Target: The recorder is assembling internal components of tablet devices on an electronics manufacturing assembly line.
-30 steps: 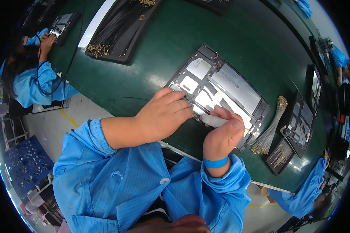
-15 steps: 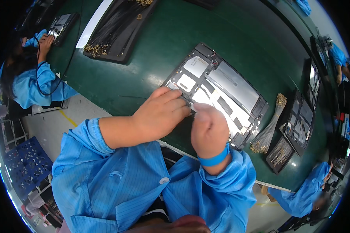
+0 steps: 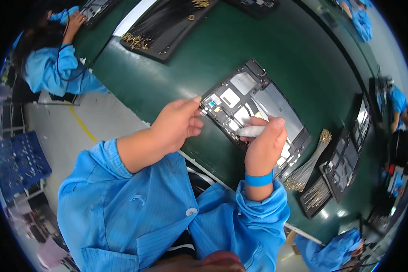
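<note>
An opened tablet-like device [image 3: 280, 107] lies aslant on the green table in front of me, its inner boards, silver plates and grey panel showing. At its left corner my left hand [image 3: 179, 121] is closed, thumb and forefinger pinched together against the edge. Whatever sits between those fingertips is too small to make out. Over the device's near side is my right hand [image 3: 266, 143], with a blue band round the wrist. One of its fingers wears a white finger cot [image 3: 251, 131] and reaches out over the inner parts, apart from the thumb.
A black tray of thin dark cables [image 3: 172, 27] stands at the far left. To the right lie a bundle of pale cables [image 3: 309, 163], a smaller cable tray [image 3: 316, 197] and another opened device [image 3: 342, 164]. Co-workers in blue [image 3: 54, 65] sit around the table.
My left hand has moved from the device's near edge to its left corner. My right hand has turned, showing the white-covered finger. The whole view has shifted slightly.
</note>
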A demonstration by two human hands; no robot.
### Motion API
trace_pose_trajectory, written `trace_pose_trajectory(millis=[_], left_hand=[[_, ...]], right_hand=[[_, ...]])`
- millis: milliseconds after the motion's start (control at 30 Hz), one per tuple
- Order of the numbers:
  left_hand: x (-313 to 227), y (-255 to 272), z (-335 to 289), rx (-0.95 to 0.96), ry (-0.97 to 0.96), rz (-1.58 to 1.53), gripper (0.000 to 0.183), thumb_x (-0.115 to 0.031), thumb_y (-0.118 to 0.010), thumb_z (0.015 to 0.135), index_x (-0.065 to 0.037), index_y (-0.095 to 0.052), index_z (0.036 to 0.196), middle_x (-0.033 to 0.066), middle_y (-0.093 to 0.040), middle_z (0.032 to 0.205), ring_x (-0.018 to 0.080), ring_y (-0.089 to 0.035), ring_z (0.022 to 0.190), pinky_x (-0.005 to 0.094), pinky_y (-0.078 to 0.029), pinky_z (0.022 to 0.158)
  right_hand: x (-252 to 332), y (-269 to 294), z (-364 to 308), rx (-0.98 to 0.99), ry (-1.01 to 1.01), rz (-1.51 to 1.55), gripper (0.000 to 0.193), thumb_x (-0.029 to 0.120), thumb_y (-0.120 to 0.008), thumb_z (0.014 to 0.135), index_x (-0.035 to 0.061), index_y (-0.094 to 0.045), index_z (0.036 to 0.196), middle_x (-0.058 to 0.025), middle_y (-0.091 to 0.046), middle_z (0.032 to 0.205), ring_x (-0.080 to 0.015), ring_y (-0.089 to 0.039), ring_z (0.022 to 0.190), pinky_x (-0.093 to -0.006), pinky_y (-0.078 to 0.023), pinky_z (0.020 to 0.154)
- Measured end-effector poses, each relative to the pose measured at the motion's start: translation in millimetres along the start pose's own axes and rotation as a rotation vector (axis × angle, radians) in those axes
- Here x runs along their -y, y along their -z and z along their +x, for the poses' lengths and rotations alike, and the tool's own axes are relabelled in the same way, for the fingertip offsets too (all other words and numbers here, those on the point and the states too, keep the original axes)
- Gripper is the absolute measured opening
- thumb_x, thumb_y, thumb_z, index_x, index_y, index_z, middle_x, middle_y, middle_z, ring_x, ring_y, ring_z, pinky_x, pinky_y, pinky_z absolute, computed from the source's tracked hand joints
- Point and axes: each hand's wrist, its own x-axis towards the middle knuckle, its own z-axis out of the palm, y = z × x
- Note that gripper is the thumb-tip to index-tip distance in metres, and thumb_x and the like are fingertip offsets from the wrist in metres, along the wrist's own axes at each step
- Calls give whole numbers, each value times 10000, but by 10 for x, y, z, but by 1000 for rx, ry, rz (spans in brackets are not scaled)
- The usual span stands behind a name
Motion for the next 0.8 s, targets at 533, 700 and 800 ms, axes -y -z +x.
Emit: trace_pose_trajectory(millis=[533,700,800], left_hand=[[50,199,-65,453,245,601,436,-191,-491,806,38,-394,1164,34,-498,708,70,-479,542,192,-376,454],[-44,58,59,481,208,681,401,-163,-487,804,28,-415,1149,29,-491,702,73,-467,516,194,-351,429],[-96,-12,35,468,171,722,375,-163,-501,801,18,-442,1123,23,-487,684,72,-452,496,195,-339,416]], right_hand=[[6,16,86,103,-69,-89,421,319,-358,867,-49,-415,1063,-143,-561,780,-136,-533,600,-238,-430,575],[130,20,330,361,-270,-402,372,279,-432,820,-47,-489,990,-148,-574,814,-193,-557,641,-285,-442,616],[69,23,482,588,198,-856,325,264,-465,761,-8,-553,918,-182,-574,866,-298,-551,776,-337,-425,716]])
